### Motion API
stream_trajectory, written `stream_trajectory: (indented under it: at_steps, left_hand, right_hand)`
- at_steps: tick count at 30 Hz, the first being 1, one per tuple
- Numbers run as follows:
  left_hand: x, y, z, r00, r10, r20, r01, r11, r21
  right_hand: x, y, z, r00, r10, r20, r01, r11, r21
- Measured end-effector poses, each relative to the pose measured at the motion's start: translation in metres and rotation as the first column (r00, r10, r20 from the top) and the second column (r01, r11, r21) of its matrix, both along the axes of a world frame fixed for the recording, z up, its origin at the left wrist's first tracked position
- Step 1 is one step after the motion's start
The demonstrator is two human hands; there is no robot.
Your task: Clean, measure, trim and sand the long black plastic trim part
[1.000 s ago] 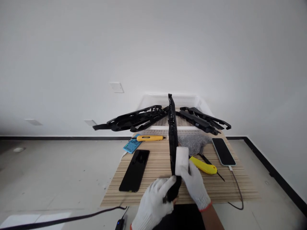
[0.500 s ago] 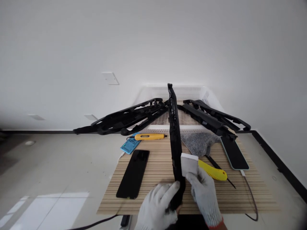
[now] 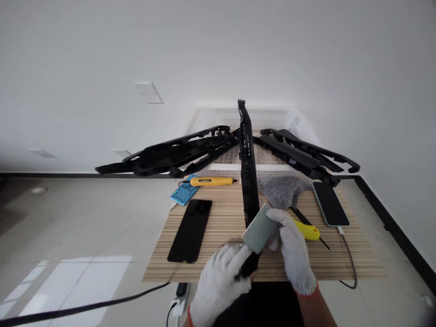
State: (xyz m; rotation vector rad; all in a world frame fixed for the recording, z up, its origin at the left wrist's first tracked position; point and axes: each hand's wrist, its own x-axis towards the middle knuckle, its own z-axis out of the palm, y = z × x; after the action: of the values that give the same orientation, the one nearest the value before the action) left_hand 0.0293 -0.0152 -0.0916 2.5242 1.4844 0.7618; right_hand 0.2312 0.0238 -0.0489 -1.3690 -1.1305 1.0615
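Note:
In white knit gloves, both my hands work at the near edge of the table. My left hand [image 3: 225,274] is closed round the near end of a long black plastic trim strip [image 3: 248,175], which runs away from me and rests over the basket. My right hand [image 3: 291,247] grips a flat rectangular pad [image 3: 261,230] with a grey-green face and pale edge. The pad is tilted over the strip near my left fingertips; whether it touches the strip I cannot tell. Partly behind my right hand lies a yellow handle [image 3: 308,230].
A white plastic basket [image 3: 225,170] at the wall bears more black trim pieces [image 3: 170,152] left and right [image 3: 293,156]. On the slatted table [image 3: 218,218] lie a black phone [image 3: 190,230], yellow pen-like tool [image 3: 213,181], blue device [image 3: 184,195], grey cloth [image 3: 281,188] and charging phone [image 3: 331,204].
My right hand has turned the pad from upright with its white face showing to tilted with its grey-green face showing, bringing it left over the strip. My left hand still holds the strip.

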Motion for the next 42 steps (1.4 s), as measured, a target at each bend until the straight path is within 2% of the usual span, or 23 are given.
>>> stream_trajectory:
  at_steps: [3, 6, 7, 10, 11, 13, 14, 16, 17, 20, 21, 23, 24, 26, 27, 30, 31, 33, 34, 36, 37, 40, 42]
  left_hand:
    - [-0.001, 0.0, 0.001, 0.999, -0.024, 0.04, 0.024, 1.0, -0.01]
    - [-0.003, 0.001, 0.002, 0.994, -0.047, 0.097, 0.047, 0.999, 0.001]
    - [-0.003, 0.002, 0.002, 0.993, -0.051, 0.111, 0.052, 0.999, 0.0]
    - [-0.005, 0.004, 0.004, 0.99, -0.057, 0.131, 0.06, 0.998, -0.018]
    - [-0.005, 0.004, 0.005, 0.989, -0.056, 0.134, 0.06, 0.998, -0.023]
    - [-0.005, 0.005, 0.005, 0.989, -0.053, 0.139, 0.057, 0.998, -0.029]
    - [-0.006, 0.006, 0.005, 0.989, -0.054, 0.139, 0.058, 0.998, -0.03]
    - [-0.006, 0.005, 0.005, 0.989, -0.054, 0.134, 0.059, 0.998, -0.033]
    - [-0.006, 0.005, 0.005, 0.99, -0.054, 0.129, 0.059, 0.998, -0.036]
    - [-0.006, 0.004, 0.004, 0.992, -0.059, 0.114, 0.064, 0.997, -0.035]
    - [-0.005, 0.003, 0.003, 0.992, -0.063, 0.109, 0.067, 0.997, -0.032]
    - [-0.005, 0.003, 0.003, 0.992, -0.067, 0.105, 0.07, 0.997, -0.024]
    - [-0.005, 0.003, 0.003, 0.992, -0.065, 0.106, 0.067, 0.998, -0.021]
    - [-0.006, 0.003, 0.004, 0.992, -0.062, 0.11, 0.064, 0.998, -0.016]
    - [-0.006, 0.003, 0.004, 0.992, -0.064, 0.11, 0.065, 0.998, -0.013]
    - [-0.006, 0.003, 0.004, 0.991, -0.068, 0.112, 0.07, 0.997, -0.014]
    - [-0.006, 0.003, 0.004, 0.991, -0.066, 0.113, 0.068, 0.997, -0.019]
    - [-0.006, 0.003, 0.004, 0.991, -0.064, 0.113, 0.068, 0.997, -0.028]
    - [-0.007, 0.003, 0.004, 0.992, -0.066, 0.112, 0.069, 0.997, -0.029]
    - [-0.007, 0.003, 0.004, 0.991, -0.072, 0.112, 0.075, 0.997, -0.03]
    - [-0.007, 0.003, 0.004, 0.991, -0.072, 0.115, 0.076, 0.997, -0.03]
    - [-0.007, 0.003, 0.005, 0.988, -0.076, 0.131, 0.081, 0.996, -0.028]
    - [-0.007, 0.003, 0.004, 0.988, -0.079, 0.132, 0.084, 0.996, -0.031]
  right_hand:
    - [0.003, 0.017, 0.007, 0.979, 0.118, 0.168, -0.131, 0.989, 0.068]
    - [0.005, 0.03, 0.012, 0.971, -0.022, 0.239, -0.022, 0.984, 0.179]
    - [0.005, 0.032, 0.014, 0.971, -0.028, 0.238, -0.02, 0.98, 0.198]
    - [0.005, 0.035, 0.021, 0.948, 0.16, 0.274, -0.21, 0.964, 0.165]
    - [0.005, 0.036, 0.023, 0.951, 0.134, 0.278, -0.187, 0.967, 0.171]
    - [0.005, 0.036, 0.026, 0.968, -0.026, 0.25, -0.028, 0.978, 0.208]
    - [0.004, 0.036, 0.027, 0.969, -0.039, 0.242, -0.011, 0.979, 0.203]
    - [0.004, 0.037, 0.029, 0.961, 0.075, 0.267, -0.123, 0.978, 0.168]
    - [0.004, 0.038, 0.03, 0.955, 0.087, 0.285, -0.139, 0.976, 0.167]
    - [0.003, 0.041, 0.031, 0.958, -0.1, 0.27, 0.035, 0.971, 0.236]
    - [0.003, 0.042, 0.032, 0.959, -0.061, 0.278, -0.005, 0.972, 0.233]
    - [0.003, 0.042, 0.034, 0.936, 0.089, 0.341, -0.172, 0.959, 0.224]
    - [0.003, 0.042, 0.035, 0.927, 0.074, 0.367, -0.173, 0.954, 0.247]
    - [0.004, 0.042, 0.037, 0.934, -0.09, 0.347, -0.025, 0.949, 0.315]
    - [0.005, 0.042, 0.038, 0.937, -0.095, 0.335, -0.017, 0.949, 0.316]
    - [0.008, 0.042, 0.04, 0.905, 0.138, 0.403, -0.256, 0.932, 0.256]
    - [0.009, 0.042, 0.04, 0.901, 0.104, 0.422, -0.236, 0.932, 0.276]
    - [0.01, 0.042, 0.041, 0.921, -0.075, 0.382, -0.06, 0.943, 0.329]
    - [0.01, 0.042, 0.041, 0.93, -0.072, 0.361, -0.046, 0.95, 0.309]
    - [0.009, 0.042, 0.041, 0.925, 0.078, 0.372, -0.177, 0.955, 0.238]
    - [0.008, 0.042, 0.041, 0.919, 0.09, 0.385, -0.192, 0.952, 0.238]
    - [0.005, 0.041, 0.04, 0.928, -0.167, 0.333, 0.049, 0.94, 0.337]
    - [0.004, 0.041, 0.039, 0.93, -0.144, 0.338, 0.022, 0.94, 0.342]
